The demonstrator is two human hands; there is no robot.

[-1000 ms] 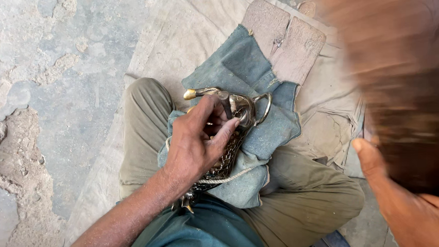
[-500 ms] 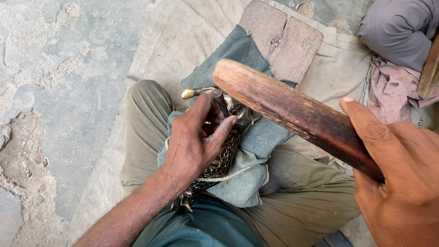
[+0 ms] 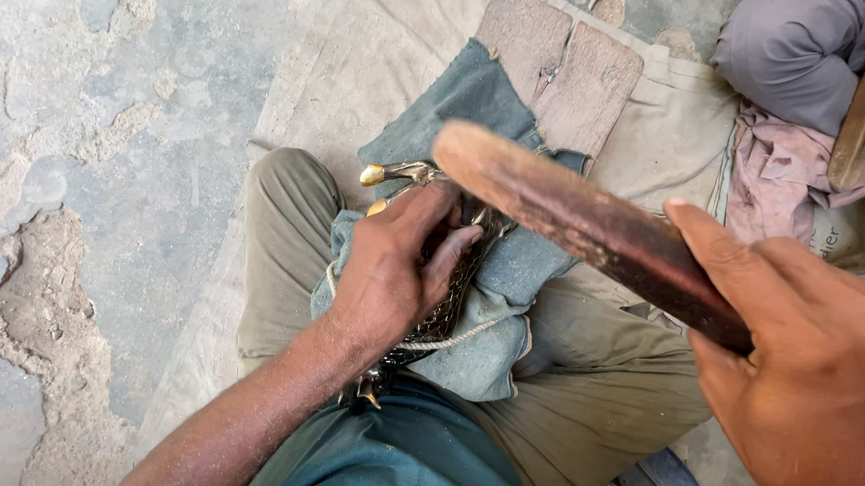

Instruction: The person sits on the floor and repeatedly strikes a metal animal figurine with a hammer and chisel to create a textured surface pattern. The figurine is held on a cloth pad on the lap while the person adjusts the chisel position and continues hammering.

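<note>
Cracked concrete floor (image 3: 82, 156) is spread with a tan cloth (image 3: 364, 52), leaving open room at left. A wooden block (image 3: 560, 72) is seen beyond the lap. A wooden mallet (image 3: 572, 221), judged stiff and heavy, is gripped at its handle by the right hand (image 3: 801, 371). The brass piece (image 3: 406, 178), hard and probably slippery, is pinned on blue fabric (image 3: 489, 285) by the left hand (image 3: 392, 270), fingers closed over it.

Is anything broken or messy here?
The concrete floor is chipped, with rough patches where the surface has flaked off. The wooden board under the blue cloth is split down its middle. The left hand and the wooden club in the right hand look normal.
</note>
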